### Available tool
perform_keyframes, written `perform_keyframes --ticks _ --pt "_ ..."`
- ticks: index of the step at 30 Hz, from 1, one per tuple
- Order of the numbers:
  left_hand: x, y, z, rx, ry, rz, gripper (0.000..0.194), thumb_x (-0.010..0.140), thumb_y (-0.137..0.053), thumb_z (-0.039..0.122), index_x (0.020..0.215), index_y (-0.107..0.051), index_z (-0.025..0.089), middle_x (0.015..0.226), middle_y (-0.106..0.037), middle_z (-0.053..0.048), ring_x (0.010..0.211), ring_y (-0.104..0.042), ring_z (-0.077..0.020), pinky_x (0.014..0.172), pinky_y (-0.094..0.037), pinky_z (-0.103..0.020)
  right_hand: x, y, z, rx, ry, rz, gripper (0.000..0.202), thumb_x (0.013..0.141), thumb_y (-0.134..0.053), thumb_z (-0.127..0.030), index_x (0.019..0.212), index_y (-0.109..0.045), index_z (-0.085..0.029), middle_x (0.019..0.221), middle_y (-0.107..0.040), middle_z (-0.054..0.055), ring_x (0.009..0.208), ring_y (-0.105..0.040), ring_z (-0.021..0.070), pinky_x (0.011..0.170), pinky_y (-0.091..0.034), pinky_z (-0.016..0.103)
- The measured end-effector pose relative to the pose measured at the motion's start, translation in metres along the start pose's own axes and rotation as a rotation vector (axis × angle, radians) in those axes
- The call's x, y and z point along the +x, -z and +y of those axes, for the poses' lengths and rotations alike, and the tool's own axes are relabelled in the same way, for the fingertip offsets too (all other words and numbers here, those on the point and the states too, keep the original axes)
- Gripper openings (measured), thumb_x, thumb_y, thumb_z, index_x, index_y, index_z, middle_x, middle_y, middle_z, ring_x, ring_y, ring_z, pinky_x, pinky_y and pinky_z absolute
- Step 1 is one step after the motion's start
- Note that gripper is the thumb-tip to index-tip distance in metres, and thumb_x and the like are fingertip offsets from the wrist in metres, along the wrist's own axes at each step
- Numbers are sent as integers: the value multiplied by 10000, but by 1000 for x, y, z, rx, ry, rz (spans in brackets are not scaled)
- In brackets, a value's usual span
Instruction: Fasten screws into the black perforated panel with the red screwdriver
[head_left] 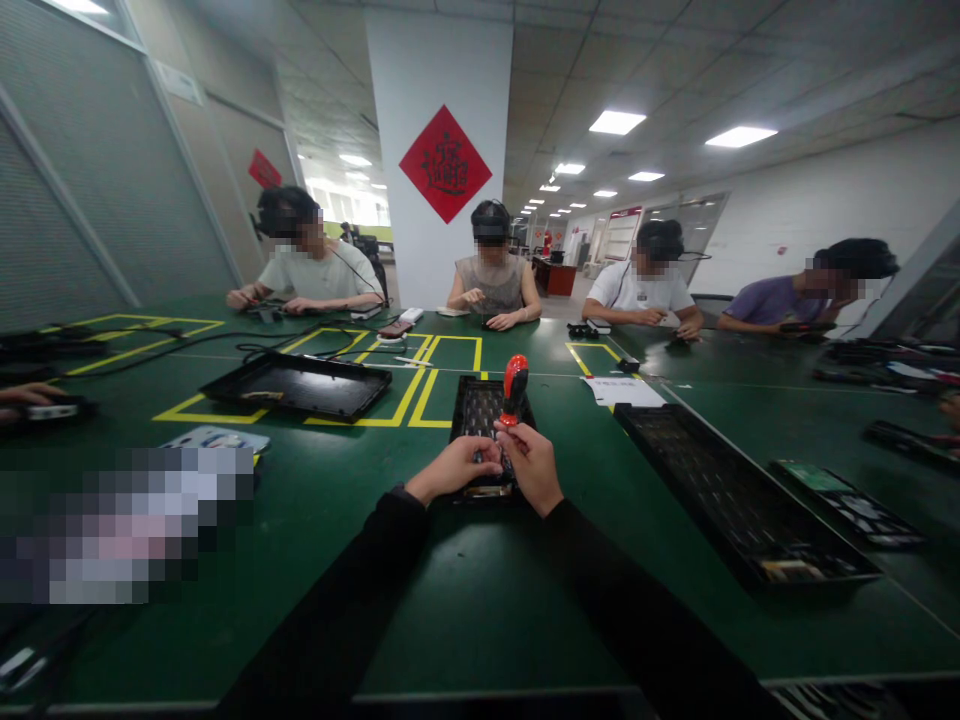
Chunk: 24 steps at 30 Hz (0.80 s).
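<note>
My right hand [531, 462] grips a screwdriver [515, 383] below its bulbous red and black handle, which points upward and stands nearly upright. Its shaft and tip are hidden behind my fingers. My left hand [461, 465] is beside it, thumb and fingers drawn together close to the screwdriver's lower end. Whatever those fingers pinch, if anything, is too small to make out. Beneath both hands lies a black rectangular casing [480, 400] with rows of small raised parts inside, partly covered by my hands.
A longer black casing [720, 500] lies to the right, beside a board with green electronics [817, 478]. A shallow black tray [300, 385] sits at the left. White paper [622, 391] lies behind the long casing. Several people sit across the green table [420, 610].
</note>
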<state>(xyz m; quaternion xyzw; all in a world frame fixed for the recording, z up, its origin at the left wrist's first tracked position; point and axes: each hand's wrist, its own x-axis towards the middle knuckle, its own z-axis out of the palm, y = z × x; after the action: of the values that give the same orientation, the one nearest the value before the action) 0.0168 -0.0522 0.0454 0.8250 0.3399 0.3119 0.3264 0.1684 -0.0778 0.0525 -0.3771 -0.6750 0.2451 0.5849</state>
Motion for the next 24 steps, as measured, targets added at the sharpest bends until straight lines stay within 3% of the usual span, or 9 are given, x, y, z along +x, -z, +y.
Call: perform_keyframes --ticks 5,9,15,24 --pt "0 -2 -1 21 38 22 214 700 -606 335 701 -578 123 691 -592 1 668 -529 -121 681 -416 -235 1 -2 7 125 -104 44 215 726 -601 -312 869 -585 -152 677 -629 9 594 -595 134 578 -483 242" --pt "0 -1 1 -4 13 5 201 712 -597 321 725 -589 121 706 -600 -5 686 -534 -124 698 -419 -237 0 -3 9 105 -99 64 184 737 -584 -321 816 -587 -155 721 -647 35 623 -613 146 584 -494 253" --pt "-1 4 3 -58 -27 -56 174 757 -553 262 786 -624 106 772 -630 -30 761 -552 -138 776 -418 -256 -1 -2 10 77 -63 13 211 810 -495 -296 923 -607 -157 817 -677 65 775 -644 180 712 -504 296" --pt "0 1 3 -59 -51 -57 199 776 -526 250 901 -596 112 801 -620 -19 756 -545 -129 785 -419 -261 -2 1 5 0 -28 -46 252 840 -446 -284 994 -611 -171 937 -661 65 762 -621 163 642 -492 256"
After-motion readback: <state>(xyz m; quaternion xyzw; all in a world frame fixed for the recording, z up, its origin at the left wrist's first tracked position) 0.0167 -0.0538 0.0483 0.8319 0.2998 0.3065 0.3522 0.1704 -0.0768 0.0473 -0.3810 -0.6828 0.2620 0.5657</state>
